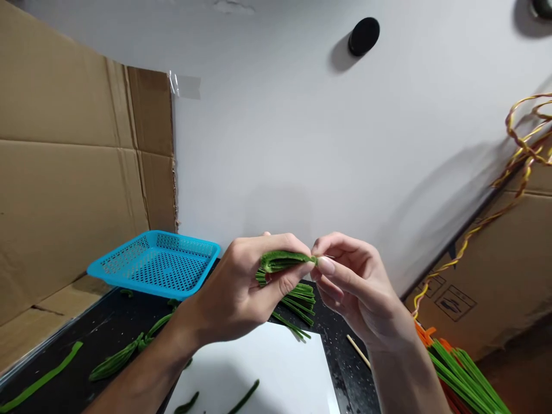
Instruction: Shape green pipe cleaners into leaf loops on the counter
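My left hand (239, 284) grips a folded bunch of green pipe cleaners (281, 261) between thumb and fingers, raised above a white board (276, 376). The loops of the bunch face left, and its narrow end points right. At that end, the thumb and forefinger of my right hand (357, 282) pinch the tip; a thin strand seems to show there. Behind my hands lie several straight green pipe cleaners (299, 302). Two short dark green pieces rest on the board, one curved (187, 403) and one straighter (244, 398).
A blue perforated basket (200, 282) stands back left, near cardboard (77, 109). Left on the black tabletop (64, 397) are a leaf-shaped green piece (116, 359) and a green strip (47, 376). Right are a wooden stick (357, 351), green and orange pipe cleaners (468, 371) and twisted wire (524, 181).
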`<state>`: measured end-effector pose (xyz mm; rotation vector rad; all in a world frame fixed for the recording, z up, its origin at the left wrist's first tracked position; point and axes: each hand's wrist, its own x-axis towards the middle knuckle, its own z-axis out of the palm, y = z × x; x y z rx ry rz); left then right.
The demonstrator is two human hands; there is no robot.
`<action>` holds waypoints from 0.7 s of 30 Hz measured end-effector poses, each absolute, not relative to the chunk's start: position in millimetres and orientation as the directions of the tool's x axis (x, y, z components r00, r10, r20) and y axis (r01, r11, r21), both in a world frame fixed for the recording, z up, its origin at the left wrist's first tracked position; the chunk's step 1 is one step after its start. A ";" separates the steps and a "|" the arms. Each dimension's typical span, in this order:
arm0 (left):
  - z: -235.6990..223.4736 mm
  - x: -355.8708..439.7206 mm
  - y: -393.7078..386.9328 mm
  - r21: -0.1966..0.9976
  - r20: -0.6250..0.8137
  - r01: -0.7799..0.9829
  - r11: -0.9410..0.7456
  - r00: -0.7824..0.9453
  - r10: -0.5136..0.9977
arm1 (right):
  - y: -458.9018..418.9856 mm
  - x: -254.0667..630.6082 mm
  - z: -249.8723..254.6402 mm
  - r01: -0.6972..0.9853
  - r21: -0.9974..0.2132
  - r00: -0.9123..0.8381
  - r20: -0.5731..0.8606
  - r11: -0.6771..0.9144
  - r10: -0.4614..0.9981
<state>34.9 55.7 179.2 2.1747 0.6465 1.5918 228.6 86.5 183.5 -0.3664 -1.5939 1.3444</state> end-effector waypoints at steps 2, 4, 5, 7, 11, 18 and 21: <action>178.9 36.1 54.6 0.604 0.764 0.040 -0.796 0.254 0.593 | 83.3 232.2 182.6 -0.282 -0.826 -0.454 0.562 0.488 0.691; 178.5 37.1 54.5 0.660 0.736 -0.078 -0.747 0.266 0.622 | 79.7 233.8 181.0 -0.205 -0.766 -0.435 0.629 0.609 0.644; 178.2 37.4 54.8 0.682 0.722 -0.127 -0.721 0.276 0.634 | 78.1 233.7 180.2 -0.175 -0.741 -0.430 0.649 0.648 0.627; 177.2 38.1 56.1 0.712 0.699 -0.192 -0.676 0.293 0.653 | 75.8 232.0 178.9 -0.143 -0.712 -0.431 0.670 0.688 0.604; 173.2 40.3 60.2 0.733 0.680 -0.245 -0.634 0.274 0.680 | 75.3 228.5 176.7 -0.085 -0.675 -0.436 0.686 0.733 0.582; 169.1 40.5 64.7 0.740 0.673 -0.272 -0.616 0.292 0.679 | 82.2 224.5 171.6 -0.250 -0.727 -0.443 0.674 0.640 0.591; 170.7 39.3 62.9 0.749 0.662 -0.275 -0.603 0.326 0.675 | 85.1 218.1 172.7 -0.358 -0.736 -0.445 0.676 0.575 0.588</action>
